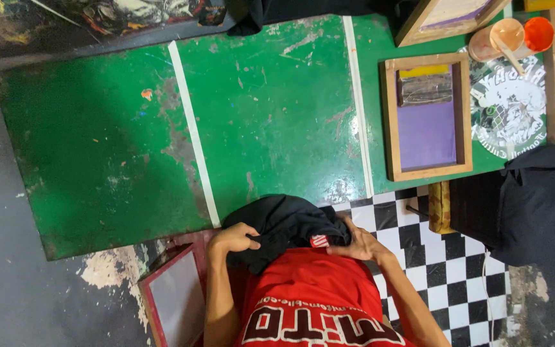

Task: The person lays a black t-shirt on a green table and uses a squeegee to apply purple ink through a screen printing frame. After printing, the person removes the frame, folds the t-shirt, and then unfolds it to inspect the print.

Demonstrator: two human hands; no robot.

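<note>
A bundled black garment point(282, 223) with a small red and white label lies against my red shirt at the near edge of the green table point(110, 148). My left hand point(234, 239) grips the garment's left side, fingers curled into the cloth. On the garment's right side my right hand point(358, 246) holds the fabric just beside the label. Both forearms come up from the bottom of the view.
A wooden printing frame point(426, 115) with purple mesh and a squeegee lies on the table at right, next to a round white printed design point(510, 109) and an orange-lidded cup point(505, 37). Another black cloth point(534, 205) sits far right. A red-framed screen point(175, 299) leans below the table.
</note>
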